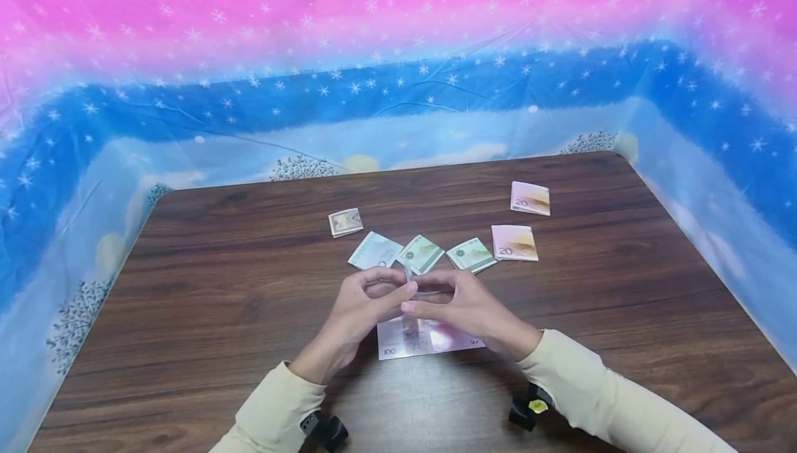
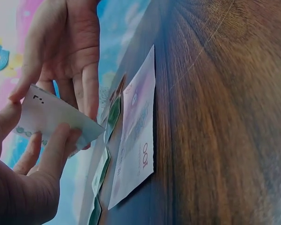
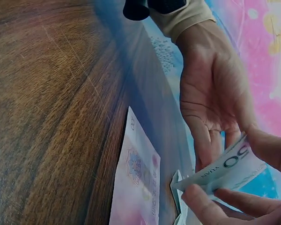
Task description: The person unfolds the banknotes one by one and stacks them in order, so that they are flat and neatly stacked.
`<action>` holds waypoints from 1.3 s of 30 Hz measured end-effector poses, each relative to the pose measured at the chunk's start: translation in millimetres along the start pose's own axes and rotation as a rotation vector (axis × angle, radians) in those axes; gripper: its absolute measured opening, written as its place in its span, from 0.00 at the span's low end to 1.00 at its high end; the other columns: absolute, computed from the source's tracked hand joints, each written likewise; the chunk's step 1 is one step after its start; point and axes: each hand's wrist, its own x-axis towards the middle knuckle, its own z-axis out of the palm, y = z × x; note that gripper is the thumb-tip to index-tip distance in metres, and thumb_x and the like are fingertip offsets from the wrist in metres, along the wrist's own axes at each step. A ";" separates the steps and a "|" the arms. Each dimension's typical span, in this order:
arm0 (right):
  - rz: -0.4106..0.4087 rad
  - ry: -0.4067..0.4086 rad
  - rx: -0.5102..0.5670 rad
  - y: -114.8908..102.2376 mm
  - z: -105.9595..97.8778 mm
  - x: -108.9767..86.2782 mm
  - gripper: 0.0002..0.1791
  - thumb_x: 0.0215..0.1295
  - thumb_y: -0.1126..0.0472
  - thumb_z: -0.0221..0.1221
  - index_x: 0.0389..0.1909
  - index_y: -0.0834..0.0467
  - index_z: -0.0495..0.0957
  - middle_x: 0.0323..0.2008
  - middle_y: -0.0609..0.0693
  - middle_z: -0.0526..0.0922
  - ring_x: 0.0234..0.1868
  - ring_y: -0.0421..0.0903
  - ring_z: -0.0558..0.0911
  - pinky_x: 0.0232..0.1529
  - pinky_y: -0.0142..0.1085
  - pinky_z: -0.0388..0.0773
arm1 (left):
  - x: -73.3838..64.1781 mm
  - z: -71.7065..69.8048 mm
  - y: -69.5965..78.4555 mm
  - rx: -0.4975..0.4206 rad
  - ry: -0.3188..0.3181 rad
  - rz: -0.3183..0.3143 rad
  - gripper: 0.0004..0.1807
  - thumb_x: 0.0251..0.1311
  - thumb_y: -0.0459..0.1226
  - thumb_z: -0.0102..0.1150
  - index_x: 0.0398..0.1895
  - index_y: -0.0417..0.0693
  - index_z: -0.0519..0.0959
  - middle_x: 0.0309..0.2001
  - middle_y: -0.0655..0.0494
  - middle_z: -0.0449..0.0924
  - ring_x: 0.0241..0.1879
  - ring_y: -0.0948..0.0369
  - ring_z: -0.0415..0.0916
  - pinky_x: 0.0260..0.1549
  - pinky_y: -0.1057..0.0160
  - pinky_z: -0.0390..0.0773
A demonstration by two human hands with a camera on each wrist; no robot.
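Observation:
Between both hands, a folded greenish 50 yuan banknote [image 3: 220,168] stands edge-on to the head view. My left hand [image 1: 361,304] pinches it with thumb and fingers from the left. From the other side my right hand [image 1: 467,308] grips it the same way, the two thumbs close together. The left wrist view shows one pale face of the folded banknote [image 2: 56,117] with fingers pressed along it. Below the hands a pinkish 100 banknote [image 1: 398,348] lies flat and unfolded on the table, partly covered by the hands in the head view.
Beyond the hands, three folded greenish banknotes [image 1: 420,254] lie in a row. Two folded 20 notes [image 1: 514,244] are to their right, one farther back. A small folded brownish note [image 1: 345,222] lies at back left. The wooden table [image 1: 218,287] meets a patterned cloth backdrop [image 1: 386,93].

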 end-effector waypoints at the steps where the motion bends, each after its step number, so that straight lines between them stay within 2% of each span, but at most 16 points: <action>1: 0.006 -0.005 0.009 -0.7 -0.4 -0.1 0.33 0.61 0.56 0.72 0.63 0.69 0.74 0.60 0.61 0.79 0.56 0.54 0.83 0.58 0.41 0.80 | 0.2 -0.8 -0.3 -0.010 -0.006 -0.004 0.15 0.58 0.35 0.73 0.45 0.38 0.82 0.43 0.46 0.87 0.46 0.56 0.84 0.48 0.59 0.84; 6: 0.034 -0.012 0.022 -4.4 -6.3 -2.1 0.32 0.63 0.60 0.69 0.65 0.70 0.72 0.58 0.61 0.80 0.53 0.51 0.84 0.54 0.39 0.82 | 0.4 -4.1 0.2 -0.044 -0.050 -0.024 0.21 0.62 0.33 0.69 0.56 0.34 0.77 0.50 0.39 0.84 0.47 0.54 0.84 0.51 0.55 0.84; 11: 0.046 -0.028 0.075 -8.0 -13.0 -5.1 0.30 0.62 0.68 0.59 0.66 0.73 0.69 0.52 0.61 0.83 0.45 0.45 0.82 0.48 0.40 0.82 | -1.5 -5.9 4.3 -0.041 -0.066 -0.038 0.25 0.67 0.30 0.59 0.65 0.34 0.70 0.54 0.36 0.81 0.46 0.56 0.83 0.49 0.55 0.85; 17: 0.086 0.054 0.100 -9.7 -16.6 -5.7 0.25 0.66 0.70 0.56 0.63 0.72 0.70 0.49 0.61 0.85 0.44 0.46 0.85 0.52 0.45 0.83 | -3.3 -7.8 7.3 0.008 0.006 -0.033 0.23 0.65 0.25 0.58 0.64 0.38 0.74 0.51 0.38 0.83 0.43 0.55 0.85 0.42 0.57 0.87; 21: 0.083 0.129 0.050 -8.6 -20.8 -5.3 0.21 0.65 0.72 0.59 0.58 0.72 0.72 0.44 0.60 0.86 0.40 0.45 0.86 0.46 0.37 0.84 | -5.6 -10.0 9.0 0.103 0.084 -0.025 0.22 0.63 0.25 0.62 0.61 0.37 0.77 0.47 0.40 0.85 0.38 0.56 0.86 0.36 0.63 0.86; 24: 0.084 0.162 0.032 -7.4 -23.8 -5.6 0.20 0.64 0.72 0.61 0.57 0.72 0.73 0.43 0.60 0.87 0.40 0.44 0.86 0.43 0.32 0.83 | -7.3 -11.8 9.4 0.166 0.117 -0.015 0.20 0.61 0.25 0.63 0.58 0.36 0.79 0.44 0.40 0.86 0.36 0.56 0.86 0.33 0.66 0.85; 29: 0.082 0.153 0.054 -3.9 -28.1 -4.4 0.21 0.65 0.73 0.61 0.57 0.73 0.72 0.43 0.60 0.87 0.40 0.44 0.87 0.44 0.33 0.83 | -7.4 -16.0 8.9 0.173 0.131 -0.036 0.20 0.59 0.25 0.65 0.56 0.37 0.80 0.42 0.41 0.87 0.35 0.57 0.86 0.32 0.66 0.85; 33: 0.073 0.161 0.026 0.1 -35.3 -3.2 0.19 0.62 0.71 0.65 0.53 0.71 0.74 0.39 0.58 0.88 0.38 0.44 0.86 0.42 0.34 0.83 | -8.2 -21.4 9.4 0.202 0.114 -0.039 0.21 0.59 0.27 0.67 0.56 0.37 0.80 0.42 0.41 0.87 0.35 0.57 0.86 0.32 0.65 0.85; 35: 0.069 0.169 -0.017 2.0 -40.5 -3.0 0.16 0.61 0.70 0.66 0.48 0.69 0.75 0.36 0.56 0.88 0.36 0.43 0.85 0.39 0.34 0.83 | -8.3 -24.6 10.5 0.225 0.089 -0.028 0.21 0.59 0.27 0.67 0.56 0.37 0.79 0.41 0.41 0.87 0.33 0.56 0.86 0.32 0.60 0.86; 37: 0.064 0.182 -0.077 3.2 -45.1 -3.5 0.14 0.59 0.69 0.68 0.43 0.67 0.76 0.29 0.50 0.84 0.31 0.41 0.80 0.33 0.31 0.78 | -8.4 -28.0 11.5 0.263 0.056 -0.018 0.21 0.60 0.27 0.67 0.57 0.35 0.78 0.37 0.41 0.87 0.29 0.55 0.86 0.29 0.55 0.87; 39: 0.059 0.184 -0.129 4.3 -48.6 -4.6 0.14 0.57 0.69 0.70 0.40 0.66 0.75 0.24 0.48 0.79 0.27 0.40 0.75 0.28 0.30 0.73 | -9.3 -30.8 13.0 0.338 0.015 -0.005 0.21 0.61 0.27 0.66 0.58 0.33 0.76 0.32 0.43 0.86 0.23 0.55 0.84 0.27 0.52 0.87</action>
